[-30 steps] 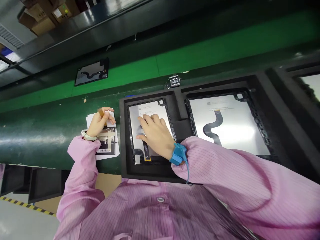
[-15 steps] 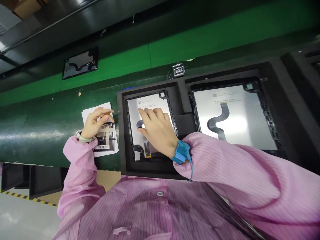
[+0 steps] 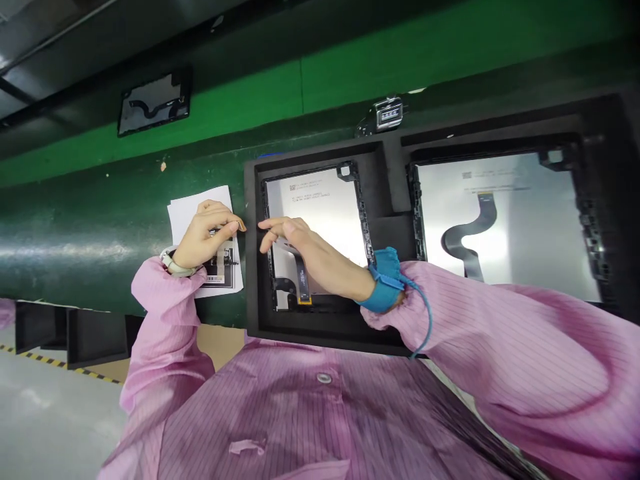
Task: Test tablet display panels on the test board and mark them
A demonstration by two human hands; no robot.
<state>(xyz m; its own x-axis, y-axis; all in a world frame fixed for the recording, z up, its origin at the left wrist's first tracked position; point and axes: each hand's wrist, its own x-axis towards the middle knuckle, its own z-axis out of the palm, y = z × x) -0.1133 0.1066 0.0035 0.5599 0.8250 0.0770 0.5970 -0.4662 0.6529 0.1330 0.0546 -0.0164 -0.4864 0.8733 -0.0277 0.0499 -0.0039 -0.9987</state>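
My left hand (image 3: 205, 235) is closed in a pinch on a small amber strip (image 3: 241, 225) above a stack of white paper sheets (image 3: 181, 215). A black part with a barcode label (image 3: 220, 280) lies on the sheets, partly covered by that hand. My right hand (image 3: 325, 257) is open, its fingers stretched left toward the strip, apart from it. Beneath it, a display panel (image 3: 343, 223) with a silver back rests in a black foam tray (image 3: 325, 331). The panel's dark flex cable (image 3: 302, 277) shows below my fingers; its upper part is hidden.
Another silver-backed panel (image 3: 540, 233) with an S-shaped flex cable (image 3: 485, 217) sits in the tray's right side, partly behind my right sleeve. A tally counter (image 3: 389, 115) stands behind the tray. Farther back, a third panel (image 3: 155, 103) lies on the green surface (image 3: 250, 87).
My right hand has lifted off the panel and moved left toward my left hand. The left hand has turned slightly, still pinching the amber strip. The camera view has shifted.
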